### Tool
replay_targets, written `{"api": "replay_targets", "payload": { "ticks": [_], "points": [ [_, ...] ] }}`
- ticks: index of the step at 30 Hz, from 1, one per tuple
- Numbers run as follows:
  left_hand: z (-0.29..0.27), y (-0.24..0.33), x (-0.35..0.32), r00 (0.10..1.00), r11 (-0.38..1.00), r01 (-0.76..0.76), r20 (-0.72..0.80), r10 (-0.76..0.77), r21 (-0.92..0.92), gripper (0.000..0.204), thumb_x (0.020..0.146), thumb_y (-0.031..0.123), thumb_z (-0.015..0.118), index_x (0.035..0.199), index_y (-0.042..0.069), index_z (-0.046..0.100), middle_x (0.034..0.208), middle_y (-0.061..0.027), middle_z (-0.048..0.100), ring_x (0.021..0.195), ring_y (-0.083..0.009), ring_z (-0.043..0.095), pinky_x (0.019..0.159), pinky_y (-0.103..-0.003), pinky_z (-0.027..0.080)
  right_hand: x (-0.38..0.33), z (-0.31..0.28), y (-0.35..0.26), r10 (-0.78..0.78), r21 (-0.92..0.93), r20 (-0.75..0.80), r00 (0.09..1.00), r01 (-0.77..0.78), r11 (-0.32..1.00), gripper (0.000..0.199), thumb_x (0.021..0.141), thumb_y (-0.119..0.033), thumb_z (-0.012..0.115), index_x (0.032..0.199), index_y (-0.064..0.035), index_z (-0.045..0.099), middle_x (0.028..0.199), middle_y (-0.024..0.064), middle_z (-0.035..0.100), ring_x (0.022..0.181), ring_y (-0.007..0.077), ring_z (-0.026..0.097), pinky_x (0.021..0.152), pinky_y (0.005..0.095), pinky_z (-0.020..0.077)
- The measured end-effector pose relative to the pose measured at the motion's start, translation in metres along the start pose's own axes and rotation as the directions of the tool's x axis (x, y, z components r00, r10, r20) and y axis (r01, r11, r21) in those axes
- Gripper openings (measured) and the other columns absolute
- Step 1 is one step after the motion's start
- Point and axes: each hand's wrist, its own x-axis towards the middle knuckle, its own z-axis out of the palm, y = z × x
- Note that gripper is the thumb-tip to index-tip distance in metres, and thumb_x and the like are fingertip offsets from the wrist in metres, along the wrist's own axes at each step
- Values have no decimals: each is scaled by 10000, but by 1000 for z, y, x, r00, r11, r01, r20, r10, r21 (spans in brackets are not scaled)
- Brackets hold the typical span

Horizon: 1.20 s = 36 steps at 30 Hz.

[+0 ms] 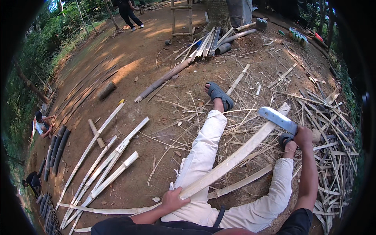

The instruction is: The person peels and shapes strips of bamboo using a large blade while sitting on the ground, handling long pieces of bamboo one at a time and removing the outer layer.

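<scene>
A: What is seen on the bare earth to the left?
B: Split bamboo slats (102,168) are laid side by side, with dark bamboo poles (56,150) stacked near the edge.

A: And farther off?
B: A wooden ladder (181,17) is propped by a tree trunk (217,13), cut bamboo pieces (207,45) are heaped at its foot, and a person in dark clothes (128,13) is seen walking. A tangle of thin offcuts (333,129) is piled at the right.

Bare dirt ground (156,62) carries split bamboo strips (109,168), dark bamboo poles (56,150) and scattered shavings (329,129).
</scene>
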Motion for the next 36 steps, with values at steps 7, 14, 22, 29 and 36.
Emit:
{"api": "replay_targets", "payload": {
  "ticks": [7, 14, 22, 29, 36],
  "points": [
    [-22, -9, -11, 992, 973, 99, 99, -79, -207, 487, 730, 392, 802, 968, 36, 569, 833, -233, 676, 809, -411, 690, 731, -483, 541, -6, 27, 30, 637, 516, -34, 770, -532, 671, 353, 830, -307, 643, 959, 12, 721, 932, 261, 704, 929, 415, 681, 828, 486, 523],
    [-50, -4, 23, 949, 920, 162, 313, -46, -357, 457, 829, 358, 791, 1059, 41, 554, 828, -111, 648, 755, -237, 652, 700, -392, 528, -175, 126, -135, 553, 926, 345, 758, -371, -70, 222, 858, -152, 688, 696, -32, 594, 574, -1, 561, 472, 107, 530, 465, 299, 424],
    [-60, 41, 69, 554, 366, 687, 779, 295, -627, 656, 1023, 488, 493, 1322, -97, 496, 751, -35, 539, 534, -108, 515, 469, -243, 424, -201, 78, -180, 410, 938, 178, 895, -279, 203, 222, 866, -173, 693, 754, -2, 606, 582, 18, 563, 509, 92, 503, 493, 302, 406],
    [-17, 67, 112, 410, 553, 645, 850, 331, -527, 734, 1051, 546, 332, 1383, -104, 409, 1003, -230, 680, 642, -232, 682, 588, -335, 565, -212, 67, -169, 560, 906, 170, 811, -351, 234, 226, 836, -204, 726, 833, 14, 669, 637, 132, 659, 561, 214, 655, 570, 349, 490],
    [4, 69, 117, 470, 533, 651, 838, 276, -540, 633, 1059, 512, 343, 1298, -62, 462, 1003, -276, 683, 612, -258, 694, 548, -347, 577, -218, 54, -174, 300, 814, 7, 954, -180, 553, 269, 758, -164, 752, 959, -23, 639, 811, 190, 681, 793, 396, 673, 702, 458, 518]
  ]
}}
